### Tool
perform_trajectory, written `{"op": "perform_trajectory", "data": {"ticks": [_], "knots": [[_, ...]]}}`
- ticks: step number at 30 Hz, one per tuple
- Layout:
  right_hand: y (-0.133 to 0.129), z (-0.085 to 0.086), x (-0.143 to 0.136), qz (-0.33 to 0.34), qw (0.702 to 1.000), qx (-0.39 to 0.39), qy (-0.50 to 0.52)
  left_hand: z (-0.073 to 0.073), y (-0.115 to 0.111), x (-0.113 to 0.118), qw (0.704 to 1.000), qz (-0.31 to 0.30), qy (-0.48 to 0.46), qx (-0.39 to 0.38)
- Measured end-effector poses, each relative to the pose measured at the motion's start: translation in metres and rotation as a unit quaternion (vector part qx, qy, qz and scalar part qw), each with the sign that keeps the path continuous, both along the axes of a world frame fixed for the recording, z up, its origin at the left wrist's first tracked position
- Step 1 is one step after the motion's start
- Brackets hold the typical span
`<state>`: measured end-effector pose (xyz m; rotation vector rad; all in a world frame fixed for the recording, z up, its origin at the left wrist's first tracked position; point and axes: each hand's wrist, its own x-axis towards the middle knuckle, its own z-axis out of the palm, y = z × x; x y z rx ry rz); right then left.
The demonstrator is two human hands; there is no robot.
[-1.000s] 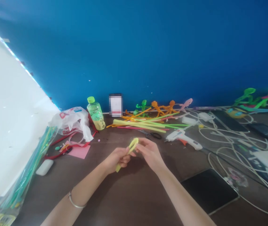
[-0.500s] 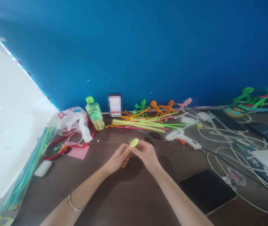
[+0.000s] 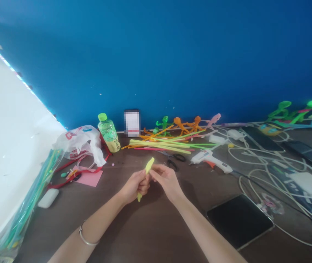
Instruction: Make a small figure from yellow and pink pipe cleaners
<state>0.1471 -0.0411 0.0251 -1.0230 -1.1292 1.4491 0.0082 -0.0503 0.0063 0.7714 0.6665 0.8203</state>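
My left hand (image 3: 136,187) is closed around a yellow pipe cleaner (image 3: 149,165) that looks folded or twisted into a short thick piece. One end sticks up above the fingers, and the other pokes out below the fist. The fingertips of my right hand (image 3: 167,182) pinch at the piece from the right, just under its top end. Behind the hands lies a pile of loose yellow, green and orange pipe cleaners (image 3: 161,145). Black-handled scissors (image 3: 178,157) rest between that pile and my right hand.
To the right are a white hot glue gun (image 3: 212,160), a black tablet (image 3: 240,221) and tangled white cables (image 3: 257,160). A green-capped bottle (image 3: 109,133), a plastic bag (image 3: 80,142) and pink paper (image 3: 90,178) occupy the left. Orange pipe-cleaner figures (image 3: 180,125) stand along the blue wall.
The yellow piece has turned more upright, and its lower end now shows below my left fist. My right fingertips have shifted slightly down along it. The view has moved a little.
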Motion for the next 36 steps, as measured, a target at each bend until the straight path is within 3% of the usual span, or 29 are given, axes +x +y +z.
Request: {"op": "perform_trajectory", "data": {"ticks": [5, 11, 17, 27, 32, 36], "knots": [[0.0, -0.001, -0.004, -0.035, 0.999, -0.005, 0.021, 0.001, 0.002, -0.004, 0.999, -0.028, -0.014, -0.039], [-0.001, -0.004, -0.005, -0.016, 0.998, -0.003, 0.065, 0.002, 0.001, -0.008, 0.991, -0.089, -0.043, -0.089], [0.004, -0.003, 0.003, -0.032, 0.996, 0.019, 0.085, 0.003, -0.001, -0.007, 0.992, -0.093, -0.02, -0.078], [0.008, 0.007, 0.017, 0.05, 0.996, -0.025, 0.068, 0.0, 0.005, -0.014, 0.997, -0.058, 0.055, -0.009], [0.008, 0.007, 0.018, 0.095, 0.988, -0.052, 0.114, -0.002, 0.005, -0.014, 0.994, -0.034, 0.097, 0.048], [0.008, 0.004, 0.016, 0.095, 0.981, -0.078, 0.152, 0.001, 0.0, -0.013, 0.957, 0.026, 0.232, 0.172]]}}
